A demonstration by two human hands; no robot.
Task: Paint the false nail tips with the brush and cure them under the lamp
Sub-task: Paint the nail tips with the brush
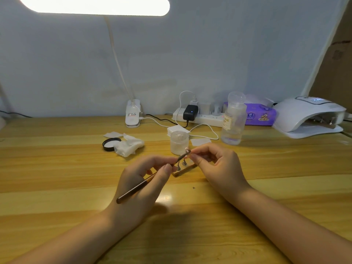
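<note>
Nail tip [187, 150] sits raised above the counter [57, 168], pinched on its little stand between the thumb and fingers of the right hand [215, 164], just in front of the open jar [179, 142]. The left hand [141, 180] grips the brush [150, 178] pen-style, fingers curled round the shaft near its front end, the bristle end meeting the tip. The step in hand looks like laying colour on this one tip — best done with short, light strokes from base to free edge, the two hands braced close together so neither wobbles. The brush wants only a thin load; a heavy bead would likely pool at the edges and cure badly. Below the hands, two more metal stands [181, 164] wait on a small wooden holder [183, 170], so the painted tip can go back there without being touched on top. Farther out lie a crumpled wipe [129, 146] and the jar's black lid [109, 143], a clear pump bottle [233, 121], and at far right the curing lamp [308, 117] — well apart, so the wet tip should travel level.
</note>
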